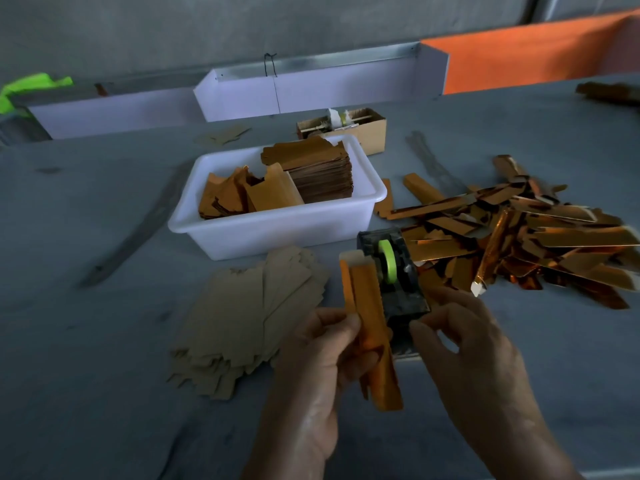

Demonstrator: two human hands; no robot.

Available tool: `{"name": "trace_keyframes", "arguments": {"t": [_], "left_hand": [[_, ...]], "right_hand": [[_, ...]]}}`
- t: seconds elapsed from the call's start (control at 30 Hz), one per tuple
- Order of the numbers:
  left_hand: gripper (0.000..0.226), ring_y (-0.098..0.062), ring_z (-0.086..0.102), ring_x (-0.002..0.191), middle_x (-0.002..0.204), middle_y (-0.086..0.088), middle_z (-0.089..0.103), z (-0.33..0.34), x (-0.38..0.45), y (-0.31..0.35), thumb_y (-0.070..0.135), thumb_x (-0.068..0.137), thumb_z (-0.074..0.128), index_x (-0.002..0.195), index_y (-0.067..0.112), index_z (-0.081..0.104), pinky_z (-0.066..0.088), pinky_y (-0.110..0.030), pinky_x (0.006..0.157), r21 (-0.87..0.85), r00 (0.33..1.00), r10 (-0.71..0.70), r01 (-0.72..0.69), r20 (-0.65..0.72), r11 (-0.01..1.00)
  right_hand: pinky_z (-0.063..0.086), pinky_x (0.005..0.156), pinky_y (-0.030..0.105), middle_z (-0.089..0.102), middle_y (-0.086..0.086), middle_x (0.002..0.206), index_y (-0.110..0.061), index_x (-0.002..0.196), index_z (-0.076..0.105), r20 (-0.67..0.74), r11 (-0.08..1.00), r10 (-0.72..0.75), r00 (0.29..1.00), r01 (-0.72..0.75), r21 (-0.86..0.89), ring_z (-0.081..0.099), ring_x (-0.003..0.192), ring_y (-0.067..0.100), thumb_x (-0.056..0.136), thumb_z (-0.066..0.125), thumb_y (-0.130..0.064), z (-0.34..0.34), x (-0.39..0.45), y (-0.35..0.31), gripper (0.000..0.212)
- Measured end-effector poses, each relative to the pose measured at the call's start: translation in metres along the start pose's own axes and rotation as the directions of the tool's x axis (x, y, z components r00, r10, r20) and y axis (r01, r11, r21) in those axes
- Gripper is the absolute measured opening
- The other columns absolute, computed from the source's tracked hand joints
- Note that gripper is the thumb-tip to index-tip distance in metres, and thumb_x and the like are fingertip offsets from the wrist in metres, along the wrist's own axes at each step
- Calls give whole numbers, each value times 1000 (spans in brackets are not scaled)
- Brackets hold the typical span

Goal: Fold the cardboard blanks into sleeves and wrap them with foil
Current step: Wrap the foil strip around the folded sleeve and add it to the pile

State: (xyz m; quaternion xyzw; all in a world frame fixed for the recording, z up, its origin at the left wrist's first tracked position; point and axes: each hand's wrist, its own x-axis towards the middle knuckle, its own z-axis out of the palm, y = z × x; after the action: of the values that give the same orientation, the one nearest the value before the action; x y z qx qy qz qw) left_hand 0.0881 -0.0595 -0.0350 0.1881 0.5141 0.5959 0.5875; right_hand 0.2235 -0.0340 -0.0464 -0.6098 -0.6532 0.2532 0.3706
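Observation:
My left hand (323,344) grips a long orange foil-wrapped sleeve (369,317), held upright and tilted away from me. My right hand (464,336) hovers just to the right of it, thumb and forefinger pinched near the front of a black tape dispenser (398,282) with a green roll; whether they hold a bit of tape I cannot tell. A fan of flat brown cardboard blanks (249,317) lies on the table to the left. A heap of finished copper-foil sleeves (526,237) lies to the right.
A white plastic tub (277,230) behind the dispenser holds orange foil sheets and a stack of blanks. A small cardboard box (360,128) stands behind it. White trays (311,88) line the table's far edge, with an orange panel (540,60) at the back right.

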Motion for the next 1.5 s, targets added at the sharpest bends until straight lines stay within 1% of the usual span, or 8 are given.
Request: {"name": "trace_keyframes", "arguments": {"t": [0.2, 0.4, 0.63, 0.83, 0.97, 1.07, 1.27, 1.5], "left_hand": [[6, -26, 69, 72, 72, -10, 73, 12, 1, -1, 12, 91, 57, 88, 7, 60, 44, -16, 44, 214, 980, 70, -109, 184, 971], [8, -20, 65, 67, 84, -16, 72, 15, 7, -2, 17, 91, 59, 88, 11, 61, 45, -17, 47, 296, 985, 42, -90, 166, 951], [8, -10, 66, 58, 69, -2, 71, 19, 7, 1, 17, 89, 62, 83, 13, 63, 48, -16, 49, 333, 989, 64, -106, 135, 937], [9, -18, 73, 73, 78, -7, 74, 19, 0, 3, 9, 87, 64, 79, 11, 64, 58, -26, 63, 247, 991, 10, -43, 135, 968], [6, -21, 73, 76, 78, -9, 74, 19, -9, 6, 4, 87, 62, 82, 6, 65, 59, -27, 65, 241, 985, 16, -58, 171, 969], [3, -23, 73, 78, 82, -12, 74, 19, -13, 9, 5, 84, 66, 85, 3, 68, 59, -26, 67, 249, 983, 45, -89, 178, 964], [5, -25, 73, 76, 80, -14, 74, 16, -16, 10, 7, 80, 69, 82, 4, 72, 60, -28, 68, 279, 987, 80, -117, 142, 953], [13, -21, 73, 73, 77, -10, 74, 15, -18, 11, 4, 86, 64, 77, 8, 73, 58, -23, 63, 280, 984, 62, -108, 166, 954]], "right_hand": [[41, 76, 29, 48, -19, 114, -17, 69, 63, -51, 999, -8, 999, 9, 33, 55, 107, 17, 79, 68, -17, 7, -6, 2, 10], [48, 87, 35, 50, -16, 122, -15, 76, 66, -75, 999, -14, 997, 17, 40, 55, 113, 15, 80, 66, -16, 12, -9, 5, 4], [37, 63, 8, 58, -9, 104, -9, 71, 65, -4, 993, -87, 996, 87, -76, 59, 88, 13, 79, 69, -6, 3, -1, 5, 10], [38, 55, 14, 61, -10, 78, -31, 74, 59, -53, 990, -79, 995, 85, 109, 60, 71, 4, 83, 62, -21, -33, 7, -1, 13], [47, 59, 23, 68, -11, 79, -39, 77, 67, 217, 914, -80, 973, -15, 406, 63, 72, 4, 64, 60, -33, -52, 10, -15, 16], [50, 57, 16, 68, -11, 79, -42, 77, 69, 343, 935, -176, 923, 48, 351, 61, 71, 3, 75, 63, -17, -49, 9, -19, 25], [46, 60, 8, 65, -23, 79, -42, 78, 70, 318, 963, -229, 920, 165, 214, 60, 78, -3, 80, 63, -15, -42, 5, -24, 28], [48, 59, 16, 62, -25, 85, -55, 99, 41, 278, 979, -201, 939, 184, 86, 58, 75, -5, 79, 65, -26, -42, 7, -29, 42]]}}
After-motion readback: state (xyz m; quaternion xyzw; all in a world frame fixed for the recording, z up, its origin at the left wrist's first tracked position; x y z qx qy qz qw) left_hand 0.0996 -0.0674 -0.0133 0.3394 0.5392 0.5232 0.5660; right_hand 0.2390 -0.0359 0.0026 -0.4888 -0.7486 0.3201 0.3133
